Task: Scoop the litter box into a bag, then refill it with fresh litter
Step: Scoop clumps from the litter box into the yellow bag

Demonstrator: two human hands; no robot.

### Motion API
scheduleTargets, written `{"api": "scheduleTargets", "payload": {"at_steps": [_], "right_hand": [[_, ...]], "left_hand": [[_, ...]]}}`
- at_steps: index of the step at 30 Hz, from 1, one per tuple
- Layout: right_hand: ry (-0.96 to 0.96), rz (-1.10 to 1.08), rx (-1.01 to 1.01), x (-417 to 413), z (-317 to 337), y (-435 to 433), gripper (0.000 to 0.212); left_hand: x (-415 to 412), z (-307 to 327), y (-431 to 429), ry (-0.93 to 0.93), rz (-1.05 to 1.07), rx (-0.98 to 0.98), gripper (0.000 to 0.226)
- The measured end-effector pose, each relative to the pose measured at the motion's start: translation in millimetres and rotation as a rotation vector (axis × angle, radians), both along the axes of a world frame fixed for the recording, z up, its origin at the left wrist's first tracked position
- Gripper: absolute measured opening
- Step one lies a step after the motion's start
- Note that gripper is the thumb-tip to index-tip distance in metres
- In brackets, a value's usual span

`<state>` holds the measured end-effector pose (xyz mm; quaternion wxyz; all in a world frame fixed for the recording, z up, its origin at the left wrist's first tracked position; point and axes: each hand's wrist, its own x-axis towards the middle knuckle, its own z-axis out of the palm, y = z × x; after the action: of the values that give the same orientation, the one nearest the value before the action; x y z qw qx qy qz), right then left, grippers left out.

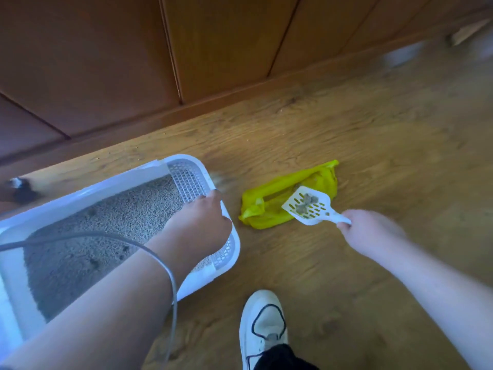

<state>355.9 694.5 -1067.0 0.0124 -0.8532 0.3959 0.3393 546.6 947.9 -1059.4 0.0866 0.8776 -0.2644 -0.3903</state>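
Note:
A white litter box [112,182] with grey litter [106,231] sits on the wooden floor at the left. My left hand [205,217] rests on its right rim over the slotted grate, fingers curled on the edge. My right hand [362,231] grips the handle of a white slotted scoop [306,206]. The scoop carries several grey clumps and hovers over a crumpled yellow bag [269,209] lying flat on the floor to the right of the box.
Wooden cabinet doors [213,49] and a baseboard run along the back. My white shoe [262,324] stands at the bottom centre. A grey cable [170,268] loops over my left forearm. A small dark object [21,188] lies by the baseboard at far left.

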Motion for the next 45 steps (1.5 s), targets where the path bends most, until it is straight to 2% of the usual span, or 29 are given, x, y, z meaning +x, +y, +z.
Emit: {"api": "scheduleTargets", "payload": {"at_steps": [6,14,19,25,27,33,37,41,45], "right_hand": [[0.094,-0.015,-0.022,22.4,1.4,0.3,0.033],[0.206,0.059,-0.11,54.5,21.7,2.4,0.027],[0.216,0.075,-0.072,70.4,39.0,2.5,0.029],[-0.073,0.284,0.089,113.8,62.0,57.3,0.025],[-0.103,0.347,0.154,129.2,63.0,89.6,0.025],[-0.013,0.642,0.192,159.3,47.8,185.1,0.019],[0.075,0.838,0.154,173.9,49.1,235.7,0.013],[0.156,0.955,0.044,185.0,50.8,263.7,0.012],[0.188,0.962,0.024,195.1,50.1,276.6,0.016]], "left_hand": [[-2.2,-6.3,-7.9,0.023,-0.037,0.017,0.043],[8.9,-3.6,5.8,0.018,-0.002,0.021,0.046],[16.8,2.2,18.2,0.032,0.016,0.018,0.043],[34.0,12.2,56.9,0.016,0.084,0.047,0.042],[42.9,15.6,78.1,-0.017,0.121,0.076,0.042],[62.0,26.9,151.7,-0.095,0.203,0.218,0.04],[61.9,29.1,181.3,-0.109,0.289,0.185,0.037],[65.4,32.9,209.6,-0.163,0.341,0.195,0.032],[64.4,37.8,228.9,-0.129,0.408,0.199,0.035]]}}
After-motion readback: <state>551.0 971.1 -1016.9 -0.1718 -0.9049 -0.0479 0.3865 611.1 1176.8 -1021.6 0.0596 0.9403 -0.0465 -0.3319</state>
